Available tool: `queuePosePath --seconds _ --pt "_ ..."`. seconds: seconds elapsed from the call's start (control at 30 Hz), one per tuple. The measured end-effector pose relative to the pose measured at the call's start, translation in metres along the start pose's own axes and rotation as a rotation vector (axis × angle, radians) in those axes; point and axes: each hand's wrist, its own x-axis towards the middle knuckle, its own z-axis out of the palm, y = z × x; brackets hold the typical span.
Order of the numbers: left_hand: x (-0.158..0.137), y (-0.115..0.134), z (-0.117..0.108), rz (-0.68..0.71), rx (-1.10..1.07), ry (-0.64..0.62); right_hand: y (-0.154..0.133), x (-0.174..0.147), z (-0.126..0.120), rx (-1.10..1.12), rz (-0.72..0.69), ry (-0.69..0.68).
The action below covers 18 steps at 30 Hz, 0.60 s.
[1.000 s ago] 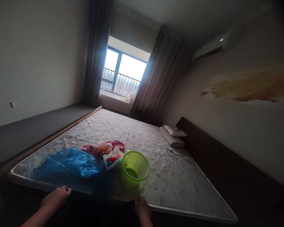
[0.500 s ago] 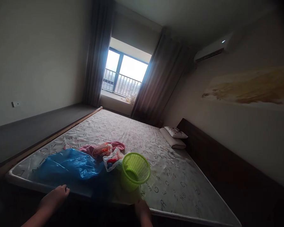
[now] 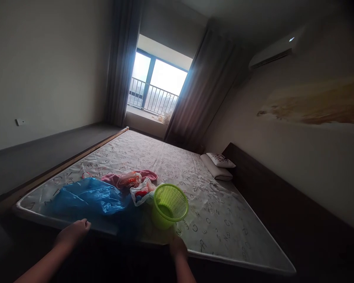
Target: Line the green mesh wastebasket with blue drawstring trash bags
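Observation:
At the near edge of the mattress (image 3: 224,220), my left hand (image 3: 74,232) is closed, thumb and fingers pressed together. Whatever it grips is lost in the dark area below. My right hand (image 3: 177,247) is a blurred, closed shape just below the green plastic basket (image 3: 170,204), its fingertips hard to make out. The basket stands upright with its mouth toward me. Left of it lies a crumpled blue plastic bag (image 3: 91,196). Between them sit a white plastic bag (image 3: 142,192) with red and blue contents, a clear bag with something orange (image 3: 130,179), and a pink cloth (image 3: 149,175).
Two pillows (image 3: 220,167) lie by the dark headboard (image 3: 253,173) on the right. A wooden bed rail (image 3: 76,161) runs along the left side. Beyond the bed are curtains (image 3: 200,82) and a window (image 3: 165,86); an air conditioner (image 3: 271,55) hangs on the right wall.
The view has shifted slightly, and the bed with its items sits a little higher. Both my hands appear slightly higher, the left also a bit further right. The items keep their places on the mattress.

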Motion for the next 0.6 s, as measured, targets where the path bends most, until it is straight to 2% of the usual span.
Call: queuePosePath --seconds 0.17,0.6 --pt "-0.003 0.01 -0.005 -0.061 0.125 -0.073 -0.008 -0.003 -0.011 -0.005 0.029 -0.02" --pt "0.001 0.023 -0.012 -0.1 0.24 -0.121 0.001 0.01 -0.003 -0.043 0.054 -0.049"
